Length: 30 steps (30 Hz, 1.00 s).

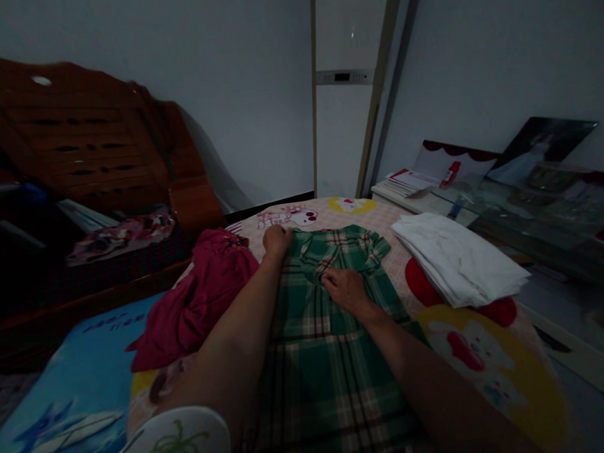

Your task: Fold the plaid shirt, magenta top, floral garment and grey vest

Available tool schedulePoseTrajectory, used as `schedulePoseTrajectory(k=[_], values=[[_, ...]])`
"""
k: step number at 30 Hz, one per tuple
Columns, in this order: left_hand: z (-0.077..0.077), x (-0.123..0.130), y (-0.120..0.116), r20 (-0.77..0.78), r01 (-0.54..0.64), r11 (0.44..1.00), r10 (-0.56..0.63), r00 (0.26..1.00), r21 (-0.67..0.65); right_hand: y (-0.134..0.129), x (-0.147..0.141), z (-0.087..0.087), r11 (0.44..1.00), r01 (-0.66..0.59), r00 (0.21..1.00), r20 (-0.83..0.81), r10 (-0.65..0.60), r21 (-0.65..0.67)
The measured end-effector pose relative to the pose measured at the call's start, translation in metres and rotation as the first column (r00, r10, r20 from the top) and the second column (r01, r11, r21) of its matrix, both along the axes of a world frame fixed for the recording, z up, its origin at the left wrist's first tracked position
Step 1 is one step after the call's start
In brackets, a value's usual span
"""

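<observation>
A green plaid shirt [338, 365] lies spread on a round surface with a pink patterned cover [301, 216], its collar end away from me. My left hand [277, 241] is closed on the shirt's far left shoulder edge. At the front just below the collar [316, 259], my right hand [345, 291] pinches the fabric between thumb and fingers. A crumpled maroon garment [200, 298] rests to the left of my left forearm. To the right of the shirt sits a folded stack of white cloth [458, 256].
A carved wooden bench [88, 142] with a patterned cloth [125, 235] on it stands at left. Below it is a blue printed surface [88, 376]. A tall white cabinet unit [345, 138] stands at the back. Glass shelving [546, 202] with papers [410, 182] and a framed picture [541, 149] runs along the right.
</observation>
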State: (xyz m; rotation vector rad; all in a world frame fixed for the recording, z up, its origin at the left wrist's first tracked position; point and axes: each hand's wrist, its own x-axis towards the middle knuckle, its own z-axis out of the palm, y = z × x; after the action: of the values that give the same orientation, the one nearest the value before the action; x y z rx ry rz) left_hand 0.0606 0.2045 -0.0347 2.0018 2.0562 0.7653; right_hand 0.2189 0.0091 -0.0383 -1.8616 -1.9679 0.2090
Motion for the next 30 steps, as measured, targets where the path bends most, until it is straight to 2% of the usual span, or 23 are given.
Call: schedulePoseTrajectory(k=[3, 8, 12, 18, 21, 23, 25, 27, 30], values=[[-0.001, 0.008, -0.004, -0.058, 0.026, 1.0, -0.026, 0.998, -0.011, 0.001, 0.0, -0.001, 1.0, -0.006, 1.0, 0.009, 0.006, 0.004], [-0.001, 0.019, -0.003, -0.128, -0.025, 1.0, 0.023, 0.992, -0.018, 0.002, 0.001, -0.002, 1.0, -0.016, 1.0, 0.01, 0.016, 0.001], [-0.004, 0.012, 0.003, -0.152, 0.01, 1.0, -0.007, 0.988, 0.018, 0.0, 0.001, -0.002, 1.0, -0.015, 1.0, -0.005, 0.015, -0.012], [-0.01, -0.002, 0.007, -0.177, -0.038, 0.998, 0.046, 0.983, 0.05, -0.002, -0.001, 0.0, 0.998, -0.042, 0.999, 0.016, 0.043, -0.053], [-0.006, -0.003, 0.004, -0.198, -0.03, 0.999, 0.036, 0.98, 0.031, -0.001, 0.0, 0.0, 0.997, -0.038, 0.999, 0.01, 0.039, -0.061], [0.003, 0.0, 0.001, -0.194, -0.017, 0.999, 0.025, 0.981, 0.044, 0.0, 0.0, 0.0, 0.998, -0.037, 0.999, -0.001, 0.037, -0.059], [0.016, 0.007, -0.002, -0.176, 0.036, 0.992, -0.015, 0.984, 0.119, 0.0, 0.0, -0.001, 0.998, -0.032, 0.999, -0.006, 0.032, -0.057], [0.028, 0.019, -0.008, -0.157, 0.148, 0.974, -0.122, 0.98, 0.169, 0.0, 0.0, -0.001, 0.998, -0.03, 1.0, -0.008, 0.029, -0.053], [0.032, 0.042, -0.021, -0.154, 0.381, 0.922, -0.366, 0.918, 0.074, 0.0, 0.0, 0.0, 0.999, -0.032, 0.999, -0.02, 0.032, -0.04]])
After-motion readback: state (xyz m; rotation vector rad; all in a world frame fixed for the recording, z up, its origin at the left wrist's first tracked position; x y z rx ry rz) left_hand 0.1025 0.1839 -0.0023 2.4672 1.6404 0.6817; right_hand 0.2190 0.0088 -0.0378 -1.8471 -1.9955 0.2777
